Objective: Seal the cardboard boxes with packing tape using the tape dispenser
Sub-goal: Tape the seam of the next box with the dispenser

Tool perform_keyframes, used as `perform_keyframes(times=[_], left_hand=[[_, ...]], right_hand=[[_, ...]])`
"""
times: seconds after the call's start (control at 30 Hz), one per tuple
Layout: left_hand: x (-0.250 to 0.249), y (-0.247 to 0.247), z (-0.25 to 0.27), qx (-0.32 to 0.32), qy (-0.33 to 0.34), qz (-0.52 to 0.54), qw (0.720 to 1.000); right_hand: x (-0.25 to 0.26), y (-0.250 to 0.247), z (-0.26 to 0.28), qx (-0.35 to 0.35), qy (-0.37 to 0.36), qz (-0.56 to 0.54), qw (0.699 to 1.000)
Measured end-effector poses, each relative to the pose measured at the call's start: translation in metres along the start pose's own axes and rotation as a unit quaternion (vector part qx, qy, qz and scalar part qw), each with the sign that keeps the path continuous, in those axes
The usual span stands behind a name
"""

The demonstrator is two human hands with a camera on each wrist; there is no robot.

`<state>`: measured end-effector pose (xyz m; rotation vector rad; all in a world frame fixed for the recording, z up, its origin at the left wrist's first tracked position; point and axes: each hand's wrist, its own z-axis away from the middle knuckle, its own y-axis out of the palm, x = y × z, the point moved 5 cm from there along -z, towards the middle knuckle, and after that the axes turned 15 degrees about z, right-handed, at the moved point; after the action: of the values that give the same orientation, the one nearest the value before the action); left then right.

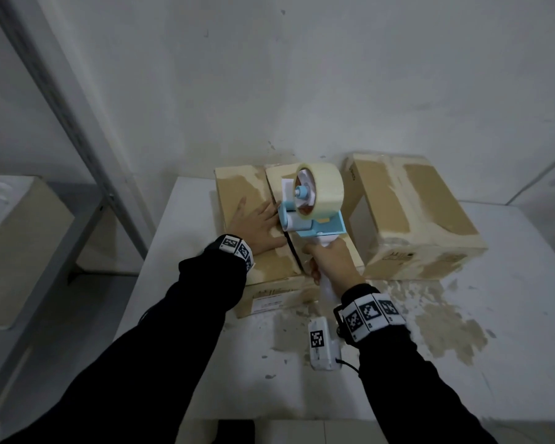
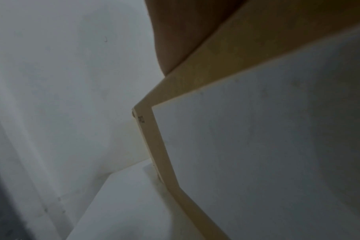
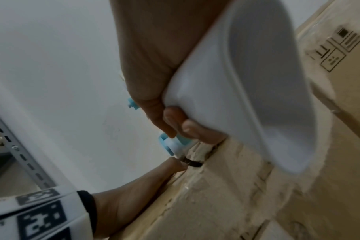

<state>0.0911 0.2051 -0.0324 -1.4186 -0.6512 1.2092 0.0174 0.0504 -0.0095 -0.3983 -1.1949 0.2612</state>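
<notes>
A cardboard box (image 1: pixel 237 193) with two top flaps and a dark seam between them sits on the white table (image 1: pixel 225 363). My left hand (image 1: pixel 257 224) lies flat, fingers spread, pressing the left flap beside the seam. My right hand (image 1: pixel 330 264) grips the white handle (image 3: pixel 247 91) of the blue tape dispenser (image 1: pixel 311 219), which carries a clear tape roll (image 1: pixel 321 190). The dispenser's roller end touches the seam near the box's middle. In the right wrist view the fingers (image 3: pixel 187 128) curl round the handle. The left wrist view shows only the box's side (image 2: pixel 257 146).
A second, larger cardboard box (image 1: pixel 423 216) stands to the right, close against the first. A white wall rises just behind both boxes. A grey metal shelf post (image 1: pixel 77 133) with a box (image 1: pixel 16 245) on it stands at the left. Torn tape residue marks the table at right.
</notes>
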Motion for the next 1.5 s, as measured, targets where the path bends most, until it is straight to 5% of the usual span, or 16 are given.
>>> perform_keyframes(times=[0.73,0.97,1.07,1.23,1.5], left_hand=[[-0.001,0.001,0.001,0.009,-0.060,-0.048,0.997],[-0.017,-0.016,0.021,-0.094,0.033,0.076,0.992],[-0.035,-0.006,0.038,-0.083,0.067,0.095,0.990],[-0.048,0.025,0.058,-0.048,-0.012,0.064,0.997],[-0.043,0.022,0.056,-0.041,-0.047,0.011,0.998]], right_hand=[[-0.047,-0.023,0.089,-0.005,0.017,-0.083,0.996],[-0.047,-0.020,0.082,-0.022,0.007,-0.064,0.998],[-0.046,-0.020,0.079,-0.025,-0.001,-0.053,0.998],[-0.044,-0.021,0.084,-0.025,0.005,-0.062,0.998],[-0.045,-0.021,0.106,-0.024,-0.009,-0.046,0.999]])
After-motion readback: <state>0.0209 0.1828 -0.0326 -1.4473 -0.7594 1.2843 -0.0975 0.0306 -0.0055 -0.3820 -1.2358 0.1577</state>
